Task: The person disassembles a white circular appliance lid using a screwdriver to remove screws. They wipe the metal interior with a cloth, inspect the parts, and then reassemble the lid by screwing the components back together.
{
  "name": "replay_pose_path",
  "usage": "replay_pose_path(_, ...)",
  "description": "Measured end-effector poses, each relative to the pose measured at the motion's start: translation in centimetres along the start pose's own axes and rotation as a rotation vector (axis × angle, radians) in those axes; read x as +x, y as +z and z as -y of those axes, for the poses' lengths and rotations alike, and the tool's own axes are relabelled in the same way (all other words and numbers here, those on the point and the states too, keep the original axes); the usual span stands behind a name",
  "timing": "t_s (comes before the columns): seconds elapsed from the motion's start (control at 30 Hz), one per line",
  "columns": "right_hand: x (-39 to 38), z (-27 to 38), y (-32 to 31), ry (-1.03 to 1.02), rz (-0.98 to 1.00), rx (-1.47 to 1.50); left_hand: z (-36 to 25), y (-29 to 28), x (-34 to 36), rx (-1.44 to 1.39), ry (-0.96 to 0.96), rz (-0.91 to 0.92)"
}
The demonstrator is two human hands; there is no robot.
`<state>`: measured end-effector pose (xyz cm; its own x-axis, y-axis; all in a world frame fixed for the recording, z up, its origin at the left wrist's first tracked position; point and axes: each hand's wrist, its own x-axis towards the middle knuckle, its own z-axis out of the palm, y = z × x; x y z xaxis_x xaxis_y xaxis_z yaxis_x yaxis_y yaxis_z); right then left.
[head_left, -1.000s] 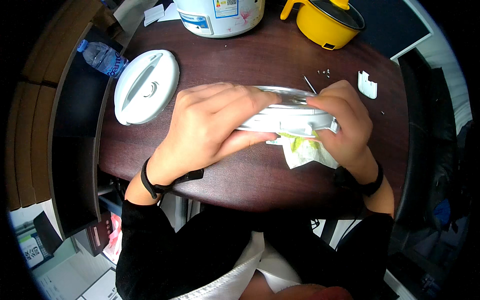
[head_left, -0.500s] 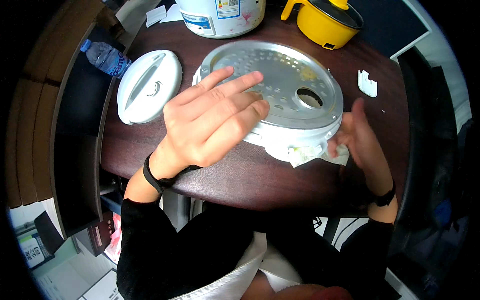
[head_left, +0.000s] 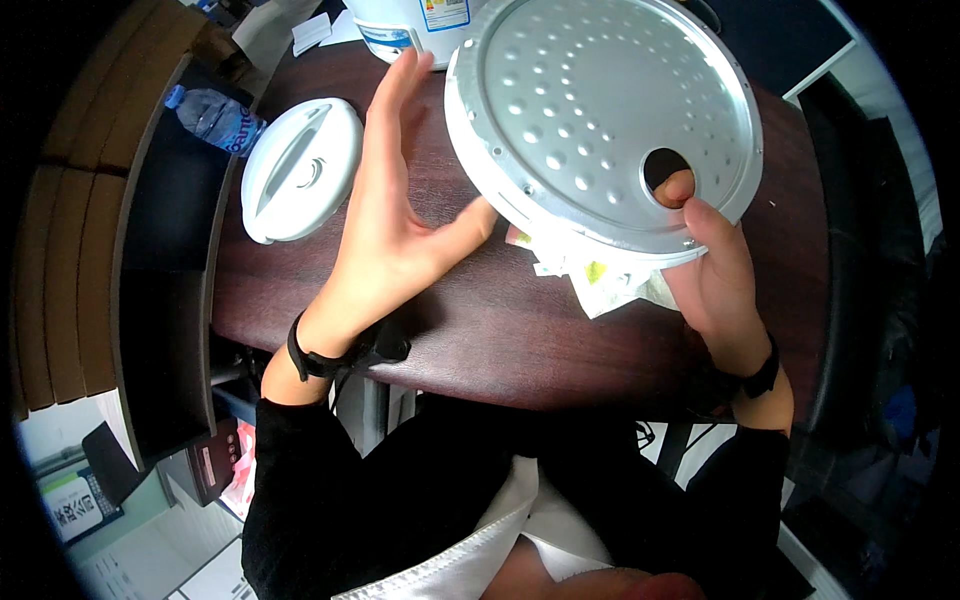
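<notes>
A round rice cooker lid (head_left: pixel 590 110) with a dimpled metal inner plate and a white rim is raised and tilted above the table. My right hand (head_left: pixel 715 265) grips its lower right edge, the thumb on the metal and a fingertip showing through the round hole. My left hand (head_left: pixel 390 210) is open at the lid's left side, fingers stretched away from me. Its thumb tip comes close to the white rim; whether they touch I cannot tell. A crumpled white-and-green wipe or tissue (head_left: pixel 610 285) shows under the lid's near edge.
A white oval cover with a handle bar (head_left: pixel 302 172) lies on the dark wooden table (head_left: pixel 480 340) at left. Behind stands the white rice cooker body (head_left: pixel 395 25), partly hidden. A plastic bottle (head_left: pixel 215 118) lies by the black shelf (head_left: pixel 165 300). Paper cards (head_left: pixel 312 35) lie at the back.
The lid has been lifted and tilted, now hiding the yellow pot and the small white piece. My right hand has taken hold of its edge. My left hand has moved off the plate, fingers spread.
</notes>
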<state>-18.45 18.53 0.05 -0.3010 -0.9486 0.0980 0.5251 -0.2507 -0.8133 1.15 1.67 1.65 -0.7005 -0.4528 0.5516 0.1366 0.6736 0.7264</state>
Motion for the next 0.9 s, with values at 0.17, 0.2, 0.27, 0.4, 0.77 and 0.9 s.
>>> replay_pose_path(0.17, 0.5, -0.5, 0.2, -0.042, -0.04, -0.029, -1.3, 0.7, 0.4, -0.973, -0.559, 0.128)
replay_pose_path(0.2, 0.6, -0.7, 0.2, -0.034, -0.033, -0.032, -1.3, 1.1, 0.6, -0.968, -0.567, 0.098)
replay_pose_path(0.27, 0.9, -1.0, 0.1, -0.019, -0.02, -0.038, -1.0, 1.9, 0.9, -0.957, -0.582, 0.039)
replay_pose_path(0.4, 1.0, -1.2, -0.1, 0.014, -0.043, -0.056, 0.1, 2.3, 0.6, -1.014, -0.559, 0.02)
replay_pose_path(0.77, 1.5, -2.3, -0.7, 0.06, -0.035, -0.108, 0.6, 1.9, -0.1, -0.919, -0.443, 0.004)
replay_pose_path(0.9, 1.3, -2.5, -0.7, 0.042, -0.038, -0.106, 1.5, 1.7, -0.3, -0.925, -0.469, 0.05)
